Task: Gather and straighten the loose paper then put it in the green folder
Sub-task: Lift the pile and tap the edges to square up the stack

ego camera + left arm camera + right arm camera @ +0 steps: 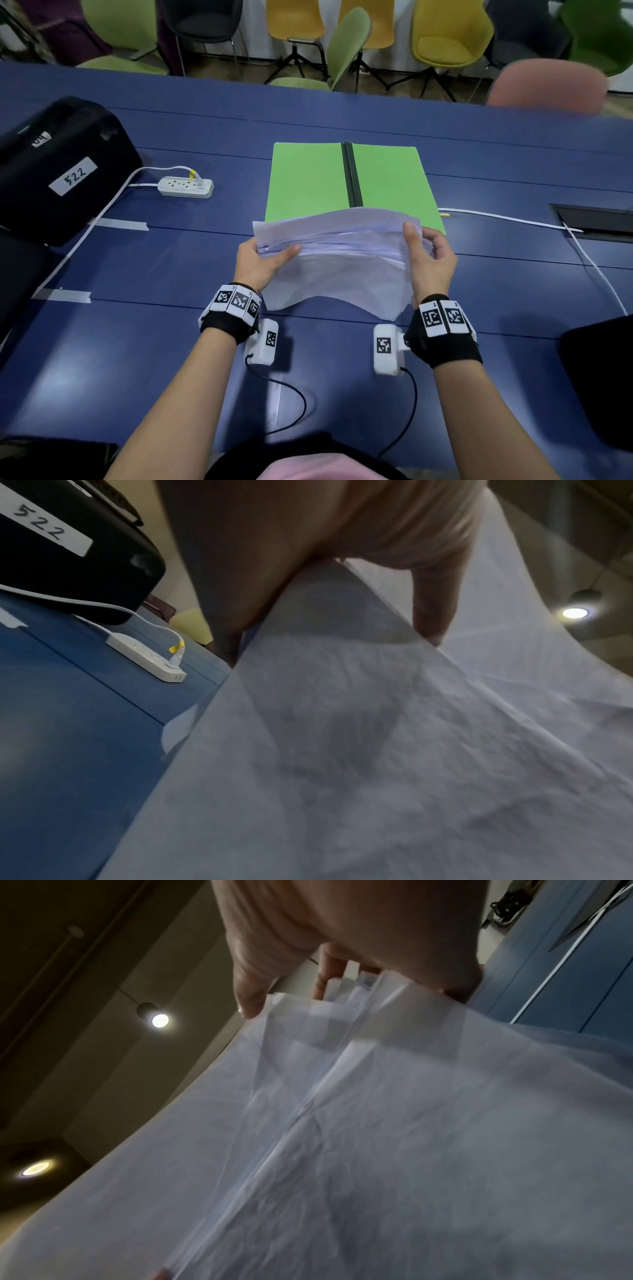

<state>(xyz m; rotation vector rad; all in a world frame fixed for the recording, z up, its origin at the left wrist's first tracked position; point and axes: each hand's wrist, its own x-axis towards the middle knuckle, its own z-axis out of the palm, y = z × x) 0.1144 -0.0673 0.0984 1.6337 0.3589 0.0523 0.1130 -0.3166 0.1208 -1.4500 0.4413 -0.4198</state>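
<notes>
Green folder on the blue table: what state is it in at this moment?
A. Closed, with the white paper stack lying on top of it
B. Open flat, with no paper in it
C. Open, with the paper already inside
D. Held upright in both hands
B. The green folder lies open flat with its dark spine showing and both panels bare, while both hands hold the stack of white paper sheets nearer the person.

Head view bright; wrist views dim, blurred (ceiling lamps (pixel 159 1020) glaring)
</notes>
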